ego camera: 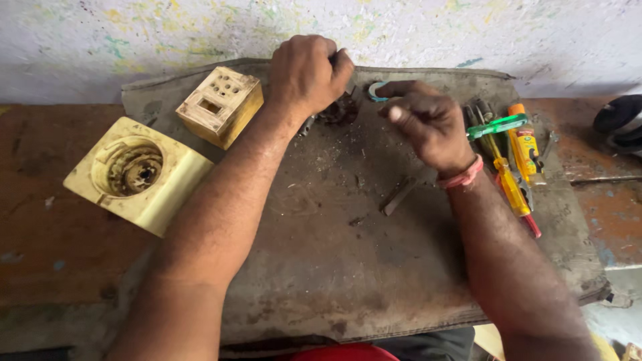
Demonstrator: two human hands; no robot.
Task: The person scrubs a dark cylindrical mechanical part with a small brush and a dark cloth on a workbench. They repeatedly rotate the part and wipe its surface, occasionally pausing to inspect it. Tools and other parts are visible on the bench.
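My left hand (306, 72) is closed at the far edge of a dirty grey mat (348, 254), gripping a small dark metal part (338, 110) that is mostly hidden under my fingers. My right hand (428, 120) hovers just to the right of it, fingers curled and pinched, with a red thread band on the wrist. A small teal-rimmed ring (376, 90) lies at my right fingertips; whether the hand grips it is unclear.
A cream plastic housing (137, 174) with a round recess lies at the left, with a smaller yellowed box (221, 103) with holes behind it. Several screwdrivers (511, 154) with yellow, green and orange handles lie at the mat's right. A thin metal strip (399, 195) rests mid-mat.
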